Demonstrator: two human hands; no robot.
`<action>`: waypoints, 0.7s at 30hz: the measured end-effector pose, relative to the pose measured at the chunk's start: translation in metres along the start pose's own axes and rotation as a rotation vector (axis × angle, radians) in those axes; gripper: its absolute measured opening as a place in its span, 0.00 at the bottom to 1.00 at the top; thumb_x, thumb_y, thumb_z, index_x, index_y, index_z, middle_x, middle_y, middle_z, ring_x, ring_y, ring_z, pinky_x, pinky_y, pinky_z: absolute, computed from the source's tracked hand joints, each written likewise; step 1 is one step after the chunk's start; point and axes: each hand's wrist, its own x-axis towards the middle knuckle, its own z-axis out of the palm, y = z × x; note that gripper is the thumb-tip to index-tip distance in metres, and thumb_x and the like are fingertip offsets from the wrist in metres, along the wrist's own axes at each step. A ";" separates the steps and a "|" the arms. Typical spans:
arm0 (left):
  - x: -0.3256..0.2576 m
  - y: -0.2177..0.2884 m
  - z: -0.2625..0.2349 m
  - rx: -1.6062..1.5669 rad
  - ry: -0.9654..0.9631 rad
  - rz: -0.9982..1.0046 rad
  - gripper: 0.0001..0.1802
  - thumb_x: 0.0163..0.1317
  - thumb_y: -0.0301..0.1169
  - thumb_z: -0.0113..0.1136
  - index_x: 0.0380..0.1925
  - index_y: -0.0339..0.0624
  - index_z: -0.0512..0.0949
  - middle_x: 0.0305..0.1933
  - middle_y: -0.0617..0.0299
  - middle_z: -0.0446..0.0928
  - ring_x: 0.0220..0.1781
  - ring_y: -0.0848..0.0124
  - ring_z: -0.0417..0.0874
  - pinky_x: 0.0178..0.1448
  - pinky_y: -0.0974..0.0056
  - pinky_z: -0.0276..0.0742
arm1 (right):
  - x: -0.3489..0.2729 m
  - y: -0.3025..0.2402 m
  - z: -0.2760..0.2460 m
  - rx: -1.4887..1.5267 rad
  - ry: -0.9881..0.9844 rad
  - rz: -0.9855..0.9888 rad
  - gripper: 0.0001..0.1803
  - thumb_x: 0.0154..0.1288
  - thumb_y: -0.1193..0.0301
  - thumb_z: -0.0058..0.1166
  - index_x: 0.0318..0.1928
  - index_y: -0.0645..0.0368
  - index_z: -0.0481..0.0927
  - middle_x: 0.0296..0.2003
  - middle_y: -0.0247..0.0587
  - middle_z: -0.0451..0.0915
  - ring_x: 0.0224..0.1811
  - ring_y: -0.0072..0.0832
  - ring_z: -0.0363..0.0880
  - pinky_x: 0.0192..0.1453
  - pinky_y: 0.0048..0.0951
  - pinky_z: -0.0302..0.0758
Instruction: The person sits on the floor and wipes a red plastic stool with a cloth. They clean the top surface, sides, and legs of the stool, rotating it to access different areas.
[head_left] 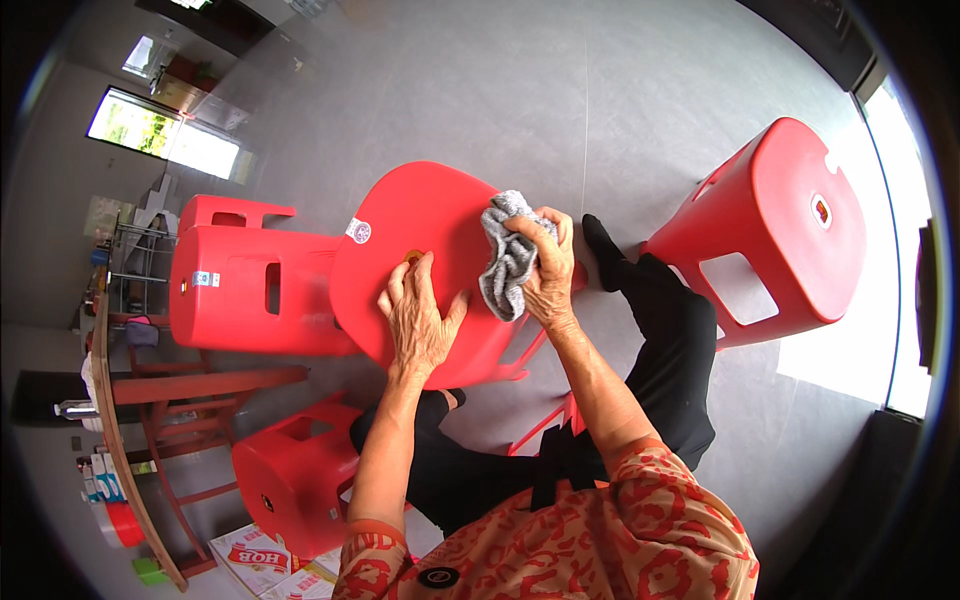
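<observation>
Grey flr, red stool, rnd wht sticker

This looks like a home's living area or perhaps a small eatery, which of the two cannot be told, given the grey floor, several red plastic stools, a wooden chair beside a wooden surface holding a bottle, and bright windows.

Smooth grey floor with a thin straight seam filled the room. On the left, a bright window broke a dim grey wall; nearer stood a wooden table and reddish-brown chair. On the right, daylight filled a tall opening, whitening the floor beside it.
</observation>
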 end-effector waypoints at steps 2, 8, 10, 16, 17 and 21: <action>0.005 0.001 0.000 0.044 0.004 0.004 0.37 0.61 0.49 0.59 0.64 0.39 0.63 0.62 0.53 0.71 0.61 0.59 0.67 0.59 0.50 0.57 | 0.002 0.011 -0.006 0.019 0.026 0.086 0.19 0.50 0.79 0.64 0.45 0.53 0.81 0.44 0.44 0.70 0.48 0.37 0.73 0.52 0.31 0.72; 0.032 0.007 0.007 0.105 -0.057 -0.040 0.37 0.62 0.48 0.58 0.67 0.41 0.61 0.55 0.52 0.76 0.51 0.62 0.73 0.54 0.53 0.58 | -0.043 0.151 -0.037 0.170 0.107 0.544 0.20 0.59 0.73 0.64 0.52 0.62 0.77 0.47 0.38 0.76 0.49 0.27 0.77 0.54 0.28 0.73; 0.020 -0.003 0.018 0.092 0.028 -0.042 0.38 0.62 0.48 0.59 0.67 0.41 0.61 0.55 0.52 0.76 0.52 0.62 0.74 0.57 0.53 0.57 | -0.043 0.131 -0.037 0.100 0.023 0.552 0.20 0.69 0.63 0.52 0.54 0.63 0.74 0.48 0.36 0.77 0.50 0.25 0.75 0.58 0.30 0.71; 0.015 -0.006 0.006 -0.345 0.010 -0.224 0.40 0.60 0.45 0.62 0.69 0.44 0.60 0.46 0.57 0.74 0.52 0.62 0.73 0.65 0.53 0.54 | -0.021 0.041 -0.013 0.048 -0.047 0.386 0.26 0.63 0.61 0.50 0.60 0.58 0.70 0.62 0.55 0.59 0.63 0.46 0.62 0.67 0.40 0.61; 0.010 -0.008 0.003 -0.405 -0.001 -0.244 0.40 0.60 0.45 0.63 0.69 0.44 0.59 0.44 0.58 0.73 0.51 0.63 0.73 0.65 0.54 0.54 | -0.018 0.024 -0.011 -0.012 -0.054 0.255 0.29 0.57 0.61 0.57 0.59 0.57 0.70 0.62 0.60 0.56 0.63 0.54 0.60 0.67 0.45 0.61; -0.029 -0.037 -0.017 -0.515 0.015 -0.293 0.38 0.60 0.41 0.62 0.68 0.44 0.61 0.42 0.59 0.72 0.49 0.64 0.71 0.66 0.56 0.54 | -0.030 -0.045 0.004 -0.132 -0.182 -0.117 0.30 0.46 0.61 0.66 0.52 0.55 0.76 0.61 0.61 0.60 0.61 0.54 0.63 0.62 0.52 0.62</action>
